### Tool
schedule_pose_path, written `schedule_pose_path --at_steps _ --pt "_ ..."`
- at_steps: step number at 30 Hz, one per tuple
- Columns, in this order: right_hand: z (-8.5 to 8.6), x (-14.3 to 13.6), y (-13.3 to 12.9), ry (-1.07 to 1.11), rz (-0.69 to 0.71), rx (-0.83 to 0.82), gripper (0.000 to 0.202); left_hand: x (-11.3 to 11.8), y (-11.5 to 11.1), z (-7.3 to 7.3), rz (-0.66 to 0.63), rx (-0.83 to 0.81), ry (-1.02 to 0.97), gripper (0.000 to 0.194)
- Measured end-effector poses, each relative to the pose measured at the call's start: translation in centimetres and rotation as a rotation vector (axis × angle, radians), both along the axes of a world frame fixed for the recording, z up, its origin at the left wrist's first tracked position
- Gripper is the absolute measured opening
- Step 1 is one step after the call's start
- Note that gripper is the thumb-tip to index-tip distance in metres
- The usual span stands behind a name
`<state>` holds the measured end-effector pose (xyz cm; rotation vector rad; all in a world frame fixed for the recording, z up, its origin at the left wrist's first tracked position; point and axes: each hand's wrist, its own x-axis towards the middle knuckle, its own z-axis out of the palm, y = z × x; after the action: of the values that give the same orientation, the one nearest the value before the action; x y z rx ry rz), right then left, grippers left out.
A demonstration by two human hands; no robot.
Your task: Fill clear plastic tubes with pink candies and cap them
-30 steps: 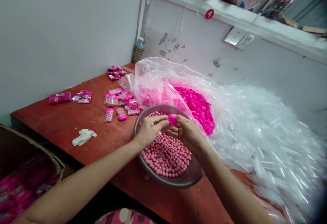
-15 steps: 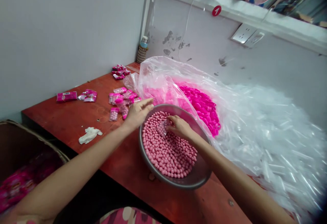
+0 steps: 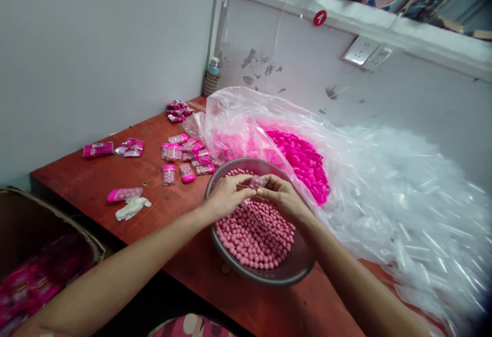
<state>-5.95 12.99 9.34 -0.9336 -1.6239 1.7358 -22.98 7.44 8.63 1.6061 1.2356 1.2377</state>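
Note:
A grey bowl [image 3: 303,255] of pink beads [image 3: 253,234] stands on the red table. Above its far part, both hands meet around a small clear container [image 3: 257,182] with pink beads inside. My left hand [image 3: 231,193] pinches it from the left, and my right hand [image 3: 280,196] grips it from the right, fingertips nearly touching. Left of the bowl lie several filled containers with pink caps [image 3: 171,151]. One more filled container [image 3: 125,195] lies apart, beside a crumpled white scrap [image 3: 132,209].
Behind the bowl, a clear plastic bag [image 3: 230,102] holds bright pink caps [image 3: 302,160]. Many clear empty containers [image 3: 403,188] are heaped at the right. Pink packets [image 3: 98,150] lie at the left. A box [image 3: 49,209] stands lower left, and a bottle [image 3: 212,76] in the corner.
My right hand has lifted the clear container out of the beads, and my left hand has moved right to meet it. A capped, filled container now lies near the white scrap.

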Motion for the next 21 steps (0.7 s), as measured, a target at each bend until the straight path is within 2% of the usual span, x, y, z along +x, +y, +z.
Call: schedule_pose_path --at_steps 5,10,13,16,18,19,21 --pt "0.5 0.9 -1.6 0.000 -0.013 0.067 0.023 1.2 0.1 -0.5 -0.113 -0.043 -0.160 0.026" --pt "0.8 1.7 -0.8 -0.056 -0.010 0.204 0.020 1.6 -0.2 0.1 -0.127 0.014 -0.058 0.030" --pt "1.2 2.3 -0.1 -0.213 0.049 0.442 0.015 1.5 -0.1 -0.1 -0.020 0.021 -0.051 0.032" --pt "1.1 2.6 0.0 -0.679 0.242 0.906 0.009 1.0 0.3 -1.1 0.181 -0.036 -0.235 0.034" --pt "0.2 2.2 -0.6 -0.936 0.453 1.170 0.014 0.8 0.6 -1.6 0.213 -0.075 -0.378 0.035" --pt "-0.4 1.9 -1.1 -0.987 0.566 1.245 0.016 0.7 0.7 -1.9 0.208 -0.086 -0.424 0.034" --pt "-1.5 0.9 -2.0 -0.973 0.728 1.267 0.017 0.6 0.8 -2.1 0.200 -0.092 -0.458 0.032"
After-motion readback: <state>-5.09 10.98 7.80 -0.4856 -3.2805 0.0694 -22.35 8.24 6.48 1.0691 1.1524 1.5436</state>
